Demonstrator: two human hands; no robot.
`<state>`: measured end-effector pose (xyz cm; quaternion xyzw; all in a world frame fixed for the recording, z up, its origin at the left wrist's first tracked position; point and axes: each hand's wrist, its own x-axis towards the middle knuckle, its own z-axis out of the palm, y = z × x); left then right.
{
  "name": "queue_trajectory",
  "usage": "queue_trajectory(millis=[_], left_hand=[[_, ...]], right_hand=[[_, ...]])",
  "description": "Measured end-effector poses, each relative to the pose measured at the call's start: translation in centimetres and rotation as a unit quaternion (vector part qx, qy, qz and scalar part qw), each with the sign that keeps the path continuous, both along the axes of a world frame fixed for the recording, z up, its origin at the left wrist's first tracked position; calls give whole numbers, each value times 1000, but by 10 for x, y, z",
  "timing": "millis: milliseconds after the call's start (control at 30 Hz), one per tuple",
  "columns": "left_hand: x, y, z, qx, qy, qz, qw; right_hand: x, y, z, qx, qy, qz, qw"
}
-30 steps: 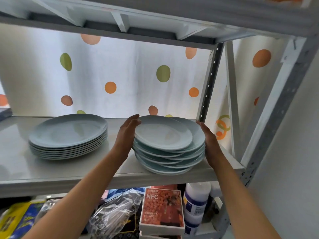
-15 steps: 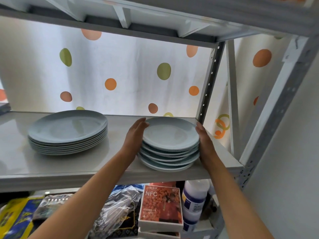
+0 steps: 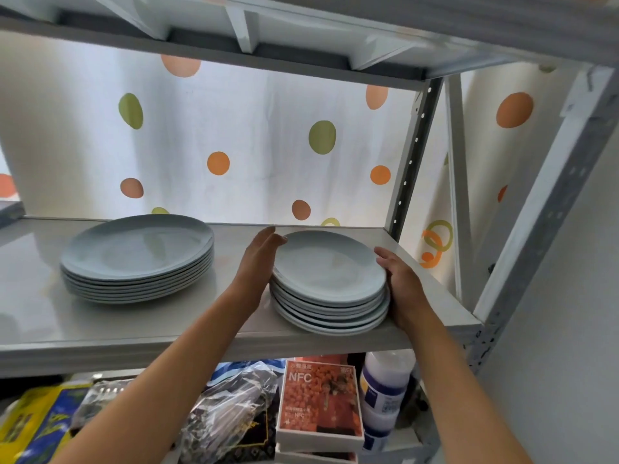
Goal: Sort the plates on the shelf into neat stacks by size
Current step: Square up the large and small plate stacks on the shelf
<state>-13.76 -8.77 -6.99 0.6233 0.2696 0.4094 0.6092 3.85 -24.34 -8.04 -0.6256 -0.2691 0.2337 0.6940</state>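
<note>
**Two stacks on the shelf, the smaller one being squared up**

Two bare forearms reach up from below, over a lower level where an orange NFC box [image 3: 320, 401] and a white bottle [image 3: 385, 383] stand. On the shelf [image 3: 40, 329] above, the left hand [image 3: 256, 262] and the right hand [image 3: 403, 286] stand on opposite sides of the small plate stack [image 3: 330, 279], fingers straight and relaxed, palms pressing its edges and grasping nothing. I judge they push inward so that the rims line up. Well apart to the left rests the large plate stack [image 3: 137, 256], already even, so the sorting seems nearly done. Behind hangs a white curtain [image 3: 234, 135] with coloured dots.
</note>
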Motion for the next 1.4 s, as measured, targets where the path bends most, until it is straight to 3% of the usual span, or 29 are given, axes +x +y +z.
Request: queue_trajectory(millis=[200,433,667,867,967,1100,1267,1400], left_hand=[[3,3,11,15,-1,0,1000],[11,-8,-2,68,62,-23,996],[8,-5,6,67,91,-22,993],[9,6,13,-13,69,-31,997],[9,10,6,-78,74,-67,992],[5,7,11,-67,90,-87,990],[2,-10,6,-54,64,-14,996],[3,-24,-1,-9,106,62,992]], right_hand=[[2,-2,21,-61,-88,-4,994],[-14,1,16,-94,-176,-45,979],[-18,-2,19,-76,-135,-60,986],[-30,-13,24,-93,-176,-186,962],[-40,-15,25,-130,-153,-161,966],[-63,-6,14,-152,-179,-173,956],[-45,0,22,-139,-149,-135,970],[-30,5,29,-111,-112,-101,982]])
